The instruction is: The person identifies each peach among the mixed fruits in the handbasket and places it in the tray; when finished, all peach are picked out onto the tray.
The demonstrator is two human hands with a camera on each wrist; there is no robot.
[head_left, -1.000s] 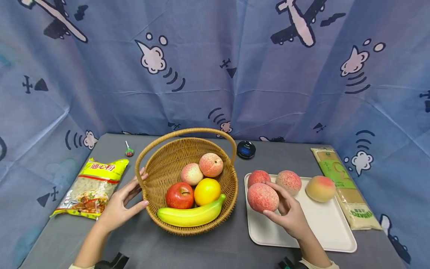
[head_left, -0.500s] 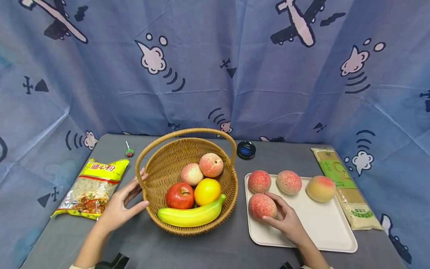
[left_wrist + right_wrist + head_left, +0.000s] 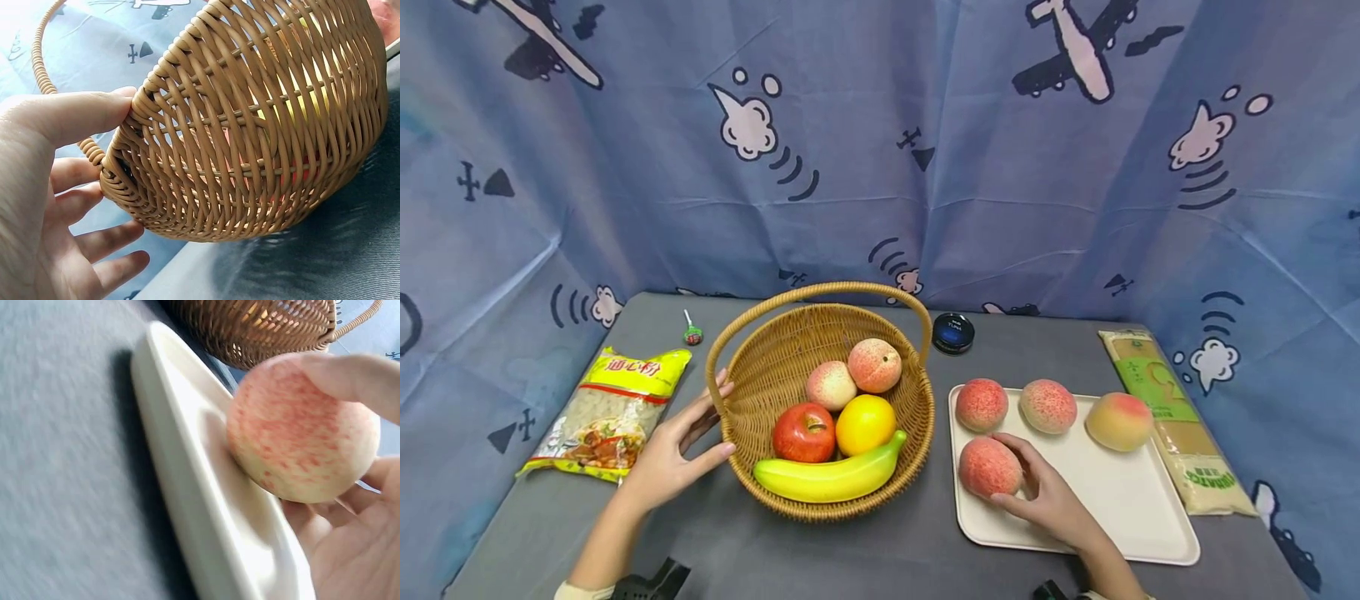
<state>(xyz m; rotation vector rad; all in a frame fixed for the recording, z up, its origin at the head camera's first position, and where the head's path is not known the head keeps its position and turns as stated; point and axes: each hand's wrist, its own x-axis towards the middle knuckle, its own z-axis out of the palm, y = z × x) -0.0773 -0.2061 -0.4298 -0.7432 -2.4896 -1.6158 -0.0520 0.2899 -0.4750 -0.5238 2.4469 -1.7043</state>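
Note:
My right hand (image 3: 1051,493) holds a red speckled peach (image 3: 989,468) low at the left side of the cream tray (image 3: 1112,521). In the right wrist view the thumb lies over the peach (image 3: 300,431) and fingers pass behind it; it appears to touch the tray (image 3: 187,462). My left hand (image 3: 673,458) touches the left end of the wicker basket (image 3: 767,358). Its thumb meets the rim in the left wrist view, the other fingers spread loosely. Inside the basket are two peaches (image 3: 874,365), an apple (image 3: 804,432), an orange (image 3: 866,425) and a banana (image 3: 831,477).
Three more peaches (image 3: 1048,407) line the tray's far side. A noodle packet (image 3: 1165,408) lies right of it. At left lie a yellow food bag (image 3: 613,412) and a lollipop (image 3: 692,334). A round dark tin (image 3: 952,332) sits behind. A patterned curtain (image 3: 850,150) surrounds the table.
My right hand has lowered the peach toward the near left part of the tray, uncovering the peach behind it. The left hand stays at the basket. The head view has shifted slightly.

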